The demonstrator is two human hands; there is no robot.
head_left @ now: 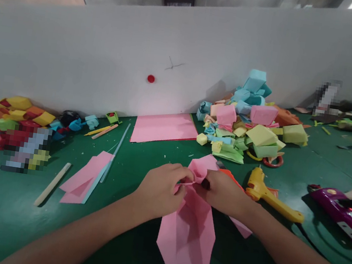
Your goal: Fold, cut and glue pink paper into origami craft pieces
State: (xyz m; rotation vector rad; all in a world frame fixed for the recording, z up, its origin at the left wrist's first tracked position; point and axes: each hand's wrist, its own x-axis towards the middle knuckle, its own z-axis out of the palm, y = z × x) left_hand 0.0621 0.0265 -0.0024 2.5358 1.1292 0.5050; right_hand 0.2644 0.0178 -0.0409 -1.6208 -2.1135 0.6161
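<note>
A creased sheet of pink paper (191,240) hangs down between my two hands toward the table's near edge. Its upper end is gathered and curled into a small roll. My left hand (164,187) pinches that gathered part from the left, thumb and fingers closed on it. From the right, my right hand (223,192) grips the same paper, its fingertips partly hidden behind the fold. Just beyond my right hand lies a flat orange thing (231,178), mostly covered. A yellow hot glue gun (272,197) rests to the right of that hand.
Folded paper pieces are heaped at the back right (261,136) and left (22,115). Flat pink sheets (165,129) lie by the white partition (107,60). Folded pink paper (88,176), a pale stick (52,184) and a purple device (342,212) sit on the green table (108,232).
</note>
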